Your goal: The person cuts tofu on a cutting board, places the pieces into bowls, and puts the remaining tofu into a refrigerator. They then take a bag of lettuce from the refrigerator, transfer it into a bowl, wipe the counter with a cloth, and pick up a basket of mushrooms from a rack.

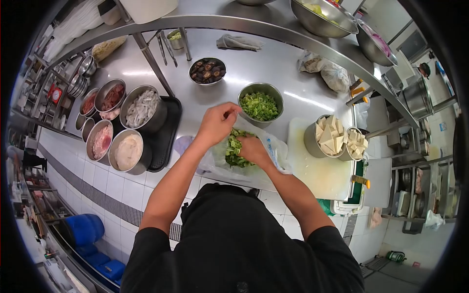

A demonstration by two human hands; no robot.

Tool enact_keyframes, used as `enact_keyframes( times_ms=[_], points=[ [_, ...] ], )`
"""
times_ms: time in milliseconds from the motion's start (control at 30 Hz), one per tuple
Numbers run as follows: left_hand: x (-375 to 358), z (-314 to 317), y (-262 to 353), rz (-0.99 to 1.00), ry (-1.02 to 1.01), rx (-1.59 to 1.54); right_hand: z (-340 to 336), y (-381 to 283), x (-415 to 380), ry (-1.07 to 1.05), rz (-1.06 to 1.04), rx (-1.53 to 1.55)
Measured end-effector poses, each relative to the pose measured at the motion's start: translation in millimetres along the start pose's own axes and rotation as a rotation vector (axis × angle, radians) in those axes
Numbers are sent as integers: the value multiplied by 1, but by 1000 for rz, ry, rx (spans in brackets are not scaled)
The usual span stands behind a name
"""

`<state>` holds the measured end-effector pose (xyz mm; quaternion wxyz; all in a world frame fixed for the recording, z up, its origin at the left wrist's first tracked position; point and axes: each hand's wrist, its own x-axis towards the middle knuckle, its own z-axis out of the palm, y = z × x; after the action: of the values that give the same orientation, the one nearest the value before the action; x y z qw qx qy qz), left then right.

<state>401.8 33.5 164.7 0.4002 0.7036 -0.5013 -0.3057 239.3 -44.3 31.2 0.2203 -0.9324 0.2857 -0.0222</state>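
A clear plastic bag [278, 146] lies at the counter's front edge with chopped leafy greens [233, 151] in it. My right hand [251, 149] is inside the bag, closed on some of the greens; its fingertips are buried among the leaves. Over the bag's far left side hovers my left hand [220, 123], fingers curled and thumb against them; whatever they pinch, if anything, is too small to make out. Just beyond both hands stands a steel bowl [241, 108] of finely chopped greens, close to my left fingertips.
A bowl of mushrooms [207, 72] sits farther back. On the left, pots of meat and sliced white food [141, 108] crowd a black tray [168, 132]. A cutting board [317, 176] and pots of cut tofu-like pieces [330, 136] stand right. A steel shelf [234, 20] crosses overhead.
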Motion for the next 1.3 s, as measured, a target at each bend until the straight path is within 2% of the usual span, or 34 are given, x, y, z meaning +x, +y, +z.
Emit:
enact_keyframes(
  times_ms=[33, 100, 133, 200, 233, 300, 433, 500, 533, 600, 633, 733, 800, 867, 900, 933, 1000, 1033, 1133, 1200, 1267, 1300],
  points=[
    [4, 1, -2, 2, -6, -3, -3, 3, 0, 0, 7, -1],
    [16, 6, -14, 465, 190, 268, -7, 10, 0, -96, 1, 473],
    [24, 9, -22, 470, 185, 263, -14, 9, -4, -92, 9, 470],
    [40, 15, -37, 334, -16, 123, -30, 6, -14, -58, -43, 643],
    [49, 17, -44, 341, -23, 120, -40, 4, -18, -51, -35, 641],
    [65, 25, -59, 132, 0, 157, -63, 2, -27, -126, 11, 619],
    [82, 45, -81, 152, 13, 250, -98, -1, -38, -178, 60, 729],
    [80, 54, -82, 70, -105, 494, -109, -1, -37, -149, 117, 1011],
    [78, 56, -82, 72, -102, 490, -117, -2, -36, -150, 117, 1007],
    [74, 58, -81, 59, -89, 472, -139, -4, -30, -94, 202, 1257],
    [74, 58, -81, 56, -88, 470, -150, -6, -27, -41, 235, 1285],
    [69, 58, -86, 42, -60, 392, -161, 15, 7, -33, 241, 1423],
    [65, 58, -87, 46, -39, 403, -164, 19, 30, 22, 275, 1422],
    [61, 58, -86, 39, -31, 394, -153, 35, 64, 66, 403, 1308],
    [60, 58, -85, 40, -29, 387, -136, 52, 82, 115, 322, 1166],
    [60, 59, -86, 32, -22, 387, -123, 62, 95, 105, 317, 1164],
    [60, 61, -91, 66, -16, 424, -102, 75, 114, 222, 331, 327],
    [56, 58, -84, 61, -13, 422, -94, 81, 122, 217, 327, 327],
    [33, 37, -54, -10, 45, 295, -79, 96, 143, -66, 337, 333],
    [4, 10, -37, 76, 78, 427, -112, 79, 132, -122, 300, 359],
    [-28, -3, -37, 6, 119, 490, -159, 46, 107, -308, 489, 490],
    [-42, -5, -41, -67, 164, 555, -167, 43, 96, -187, 424, 361]
  ],
)
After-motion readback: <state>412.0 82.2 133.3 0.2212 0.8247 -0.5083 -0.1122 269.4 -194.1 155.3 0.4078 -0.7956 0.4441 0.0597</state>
